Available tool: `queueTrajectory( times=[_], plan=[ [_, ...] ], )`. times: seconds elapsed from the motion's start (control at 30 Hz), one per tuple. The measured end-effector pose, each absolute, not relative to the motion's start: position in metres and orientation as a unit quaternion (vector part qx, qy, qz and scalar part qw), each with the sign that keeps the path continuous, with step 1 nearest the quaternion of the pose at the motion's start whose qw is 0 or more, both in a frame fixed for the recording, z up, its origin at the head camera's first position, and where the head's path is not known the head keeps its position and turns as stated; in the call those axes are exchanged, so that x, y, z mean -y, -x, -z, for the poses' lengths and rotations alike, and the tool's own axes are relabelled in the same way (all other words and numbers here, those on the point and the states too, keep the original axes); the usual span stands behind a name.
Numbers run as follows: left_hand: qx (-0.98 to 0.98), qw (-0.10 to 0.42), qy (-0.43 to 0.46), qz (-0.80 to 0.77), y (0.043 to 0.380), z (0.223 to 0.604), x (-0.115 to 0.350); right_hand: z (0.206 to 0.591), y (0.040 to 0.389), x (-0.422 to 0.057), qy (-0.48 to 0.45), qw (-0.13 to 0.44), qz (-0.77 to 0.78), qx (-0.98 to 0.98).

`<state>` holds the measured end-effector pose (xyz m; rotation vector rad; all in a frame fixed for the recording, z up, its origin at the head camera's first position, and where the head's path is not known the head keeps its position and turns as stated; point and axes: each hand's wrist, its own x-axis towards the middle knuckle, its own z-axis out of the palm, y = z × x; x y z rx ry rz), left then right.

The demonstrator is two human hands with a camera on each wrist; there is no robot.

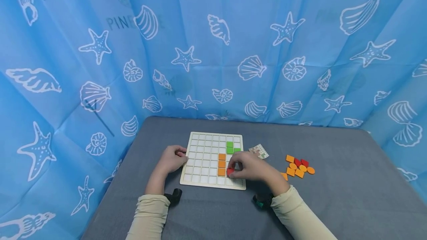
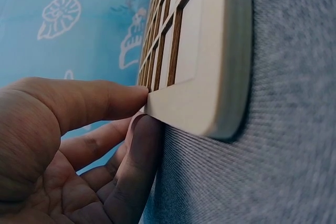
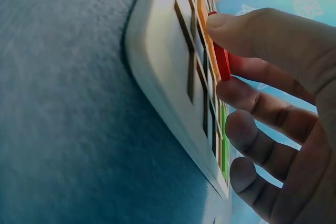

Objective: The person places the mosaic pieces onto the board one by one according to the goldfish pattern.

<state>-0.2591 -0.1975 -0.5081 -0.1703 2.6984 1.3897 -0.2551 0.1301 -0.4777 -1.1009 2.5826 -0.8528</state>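
Observation:
A white gridded board with a pale wooden rim lies flat on the table. My left hand holds its left edge, thumb on the rim and fingers against the side. Thumb and fingers of my right hand pinch a red tile close over the board's lower right cells, just right of a column of orange square tiles. Green square tiles sit in cells further up, near the right edge. The right hand covers part of the board's right side in the head view.
Loose orange and red tiles, some square and some round, lie to the right of the board; the right forearm partly hides one. A small card with a coloured grid lies by the board's upper right. A blue curtain hangs behind the grey table.

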Motion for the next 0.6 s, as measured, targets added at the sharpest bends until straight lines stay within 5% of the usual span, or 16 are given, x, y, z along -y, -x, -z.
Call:
queueTrajectory(
  times=[0.6],
  plan=[
    [-0.887,0.054,0.052,-0.456,0.2583,0.5057,0.1984,0.4836,0.2549,-0.1254,0.346,0.115,0.297,-0.883]
  ],
)
